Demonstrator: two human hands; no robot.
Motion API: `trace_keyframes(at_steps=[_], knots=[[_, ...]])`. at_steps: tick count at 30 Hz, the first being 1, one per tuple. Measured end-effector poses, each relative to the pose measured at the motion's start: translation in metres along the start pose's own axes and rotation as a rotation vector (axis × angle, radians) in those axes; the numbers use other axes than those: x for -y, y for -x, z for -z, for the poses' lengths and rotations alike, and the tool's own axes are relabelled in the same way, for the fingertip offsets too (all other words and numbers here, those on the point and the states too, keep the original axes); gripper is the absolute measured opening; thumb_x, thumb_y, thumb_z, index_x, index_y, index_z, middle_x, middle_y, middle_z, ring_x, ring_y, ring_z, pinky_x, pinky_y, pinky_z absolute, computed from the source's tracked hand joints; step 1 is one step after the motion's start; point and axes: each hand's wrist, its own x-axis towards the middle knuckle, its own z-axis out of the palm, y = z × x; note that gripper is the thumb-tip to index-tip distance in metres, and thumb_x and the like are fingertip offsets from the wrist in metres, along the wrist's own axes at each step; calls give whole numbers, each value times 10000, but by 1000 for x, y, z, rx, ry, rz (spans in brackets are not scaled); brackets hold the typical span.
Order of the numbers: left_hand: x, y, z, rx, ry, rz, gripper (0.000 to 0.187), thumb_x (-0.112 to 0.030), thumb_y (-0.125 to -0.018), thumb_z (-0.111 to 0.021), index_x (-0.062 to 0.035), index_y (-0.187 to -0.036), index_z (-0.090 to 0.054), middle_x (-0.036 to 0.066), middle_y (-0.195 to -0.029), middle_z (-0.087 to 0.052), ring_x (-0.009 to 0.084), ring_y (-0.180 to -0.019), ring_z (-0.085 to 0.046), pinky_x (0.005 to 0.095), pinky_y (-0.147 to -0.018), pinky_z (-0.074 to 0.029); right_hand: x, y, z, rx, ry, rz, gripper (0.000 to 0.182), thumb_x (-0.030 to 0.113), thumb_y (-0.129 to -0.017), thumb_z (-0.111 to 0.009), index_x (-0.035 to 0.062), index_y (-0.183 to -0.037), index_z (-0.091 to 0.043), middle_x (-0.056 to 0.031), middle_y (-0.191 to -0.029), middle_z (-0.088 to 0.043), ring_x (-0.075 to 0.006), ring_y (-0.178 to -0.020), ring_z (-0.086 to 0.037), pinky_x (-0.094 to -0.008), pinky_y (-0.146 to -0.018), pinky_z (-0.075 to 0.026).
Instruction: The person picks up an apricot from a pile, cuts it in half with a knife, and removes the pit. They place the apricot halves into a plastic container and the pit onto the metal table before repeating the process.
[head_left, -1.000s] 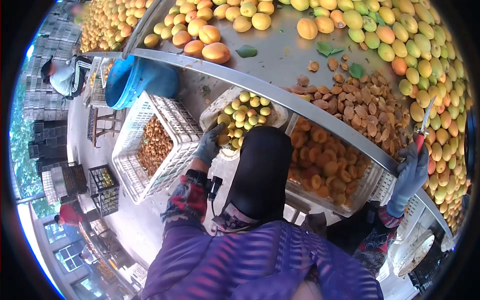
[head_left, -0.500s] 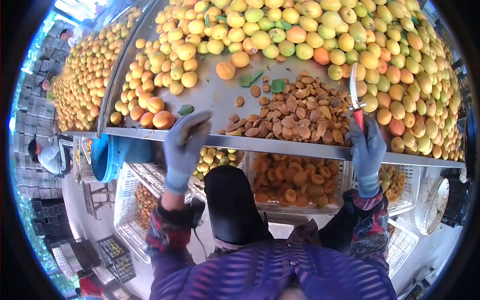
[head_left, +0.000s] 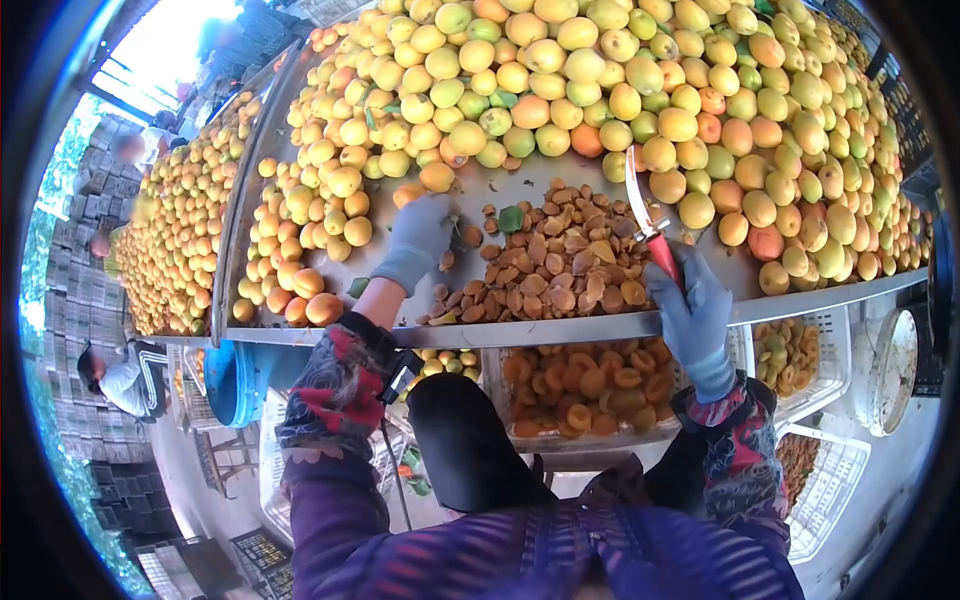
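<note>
My left hand, in a grey glove, reaches over the steel table to the edge of a big heap of yellow and orange apricots. Its fingertips rest at an orange apricot; whether they grip it is hidden. My right hand, in a blue glove, is shut on a red-handled knife whose curved blade points up toward the fruit. Between the hands lies a pile of brown apricot pits.
Under the table edge stand a white crate of halved apricots, a tub of small greenish apricots and another crate. A blue bucket is lower left, a scale right. Another person works far left.
My left hand rose from the tub below, over the table edge, to the apricot heap. My right hand with the knife shifted left beside the pits. My view tilted up.
</note>
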Motion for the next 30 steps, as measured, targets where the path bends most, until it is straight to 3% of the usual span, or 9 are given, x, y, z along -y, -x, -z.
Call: trace_keyframes(at_steps=[3,6,10,13,16,18,22,27,30], knots=[[-10,8,25,-13,514,216,173,-25,-763,-583,-77,-915,-647,116,-986,-637,273,-879,-613,344,-709,-497,12,0,2,47,-88,-145,255,168,-853,-657,8,-1038,-584,-55,-659,-587,-83,-539,-541,-253,-524,-453],[-32,7,40,-207,568,-333,235,45,-717,-598,-66,-912,-668,120,-987,-632,263,-825,-615,321,-720,-492,8,-2,0,38,-24,-41,258,169,-851,-656,14,-1041,-578,-63,-656,-584,-98,-526,-547,-250,-517,-450],[-54,-4,19,-209,343,-522,190,-14,-683,-650,-66,-866,-641,78,-1036,-642,290,-896,-610,329,-739,-492,1,0,0,20,34,-12,244,172,-849,-655,19,-1022,-578,-58,-655,-586,-106,-525,-561,-250,-513,-448],[-55,-8,13,-41,283,-341,236,-6,-675,-641,-82,-899,-642,79,-1018,-647,316,-878,-608,337,-745,-497,1,-2,-1,-5,14,23,228,164,-844,-655,15,-1000,-579,-51,-636,-574,-114,-510,-557,-253,-509,-448],[-40,2,22,-150,582,-316,225,51,-739,-607,-43,-942,-629,43,-828,-638,178,-691,-585,272,-611,-456,1,-1,1,-13,25,95,219,136,-849,-636,8,-1016,-577,-50,-625,-562,-100,-499,-544,-246,-501,-440],[-36,10,27,-123,1013,-44,289,72,-768,-601,-41,-1033,-626,2,-782,-608,80,-621,-512,209,-544,-393,2,1,4,1,-109,-25,214,90,-846,-626,-3,-1033,-578,-23,-639,-557,-71,-532,-520,-226,-510,-431],[-62,25,64,-136,1273,159,322,76,-793,-598,-41,-1092,-626,-5,-795,-615,44,-641,-520,174,-549,-389,20,11,11,11,-411,-203,243,49,-834,-628,-13,-1062,-570,5,-679,-546,-46,-595,-497,-205,-544,-425],[-152,53,80,-64,1455,-154,267,43,-786,-623,-15,-1046,-632,44,-880,-667,88,-751,-612,203,-651,-474,39,25,24,49,-398,-72,341,72,-803,-702,-15,-1098,-556,15,-734,-540,-48,-674,-492,-202,-615,-436],[-211,67,63,-28,1190,-281,218,56,-779,-621,-1,-989,-620,35,-853,-643,122,-773,-606,248,-723,-487,47,33,39,34,-230,39,372,93,-789,-729,-14,-1104,-562,-1,-772,-576,-56,-705,-516,-211,-637,-452]])
